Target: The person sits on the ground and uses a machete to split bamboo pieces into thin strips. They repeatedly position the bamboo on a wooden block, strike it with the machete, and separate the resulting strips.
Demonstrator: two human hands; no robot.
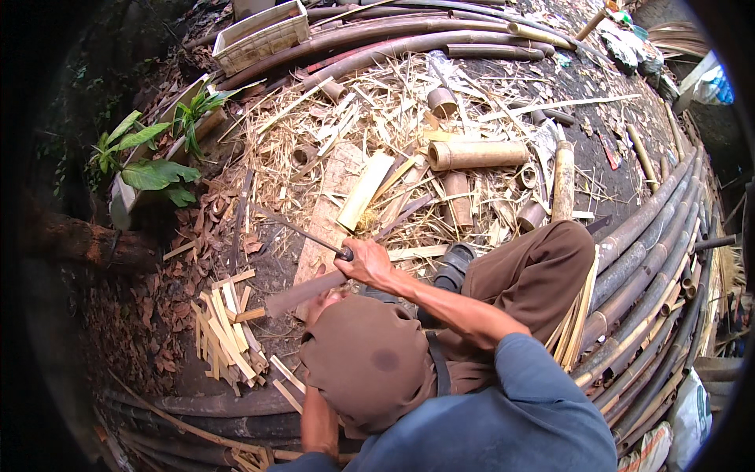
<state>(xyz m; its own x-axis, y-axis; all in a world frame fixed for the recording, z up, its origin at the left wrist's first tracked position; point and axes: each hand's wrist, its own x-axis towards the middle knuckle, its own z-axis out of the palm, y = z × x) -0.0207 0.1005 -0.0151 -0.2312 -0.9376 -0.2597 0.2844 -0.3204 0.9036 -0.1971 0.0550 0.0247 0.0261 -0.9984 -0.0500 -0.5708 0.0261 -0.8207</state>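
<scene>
My right hand (368, 261) is closed round the black handle of a thin, dark blade or rod (303, 233), which points up and left. Just below it lies a broad dark blade (303, 295) with a short wooden handle (250, 314); its right end reaches my right hand. Part of my left hand (324, 302) shows beneath the broad blade, but brown cloth (366, 354) hides most of it and its fingers are hard to read. Left of the wooden handle is a pile of split bamboo strips (230, 334). A flat wooden plank (321, 224) lies ahead of my hands.
Shavings (385, 102) litter the ground, with a pale split piece (366, 189) and a cut bamboo tube (480, 154) among them. Long bamboo poles (653, 244) line the right side, others (409, 43) the far side. A plastic crate (263, 38) and a leafy plant (153, 173) stand at left.
</scene>
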